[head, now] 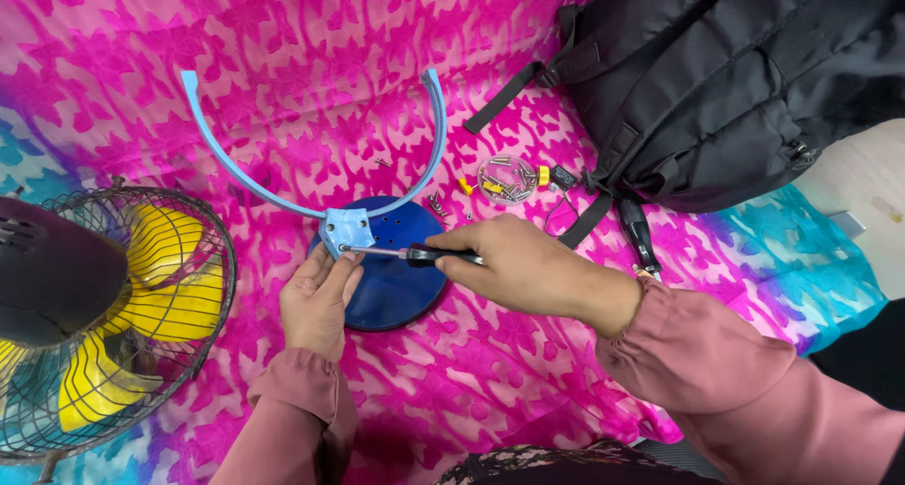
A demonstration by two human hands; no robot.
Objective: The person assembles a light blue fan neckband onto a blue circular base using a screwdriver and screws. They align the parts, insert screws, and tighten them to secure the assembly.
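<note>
Our left hand point(319, 301) lies flat on the round blue base point(396, 282). Our right hand point(514, 263) grips a screwdriver point(405, 253), its tip at the light-blue bracket point(347, 230).

Home, patterned bedsheet point(283, 51), backpack point(735, 80), fan point(94, 315)

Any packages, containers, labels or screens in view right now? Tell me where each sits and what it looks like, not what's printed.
Round clear plastic container: on the pink cloth just beyond the right hand, open, holding silver screws and small yellow pieces.
Black backpack: top right on the cloth, soft and bulky, straps trailing towards the container.
No labels, signs or screens show.
</note>
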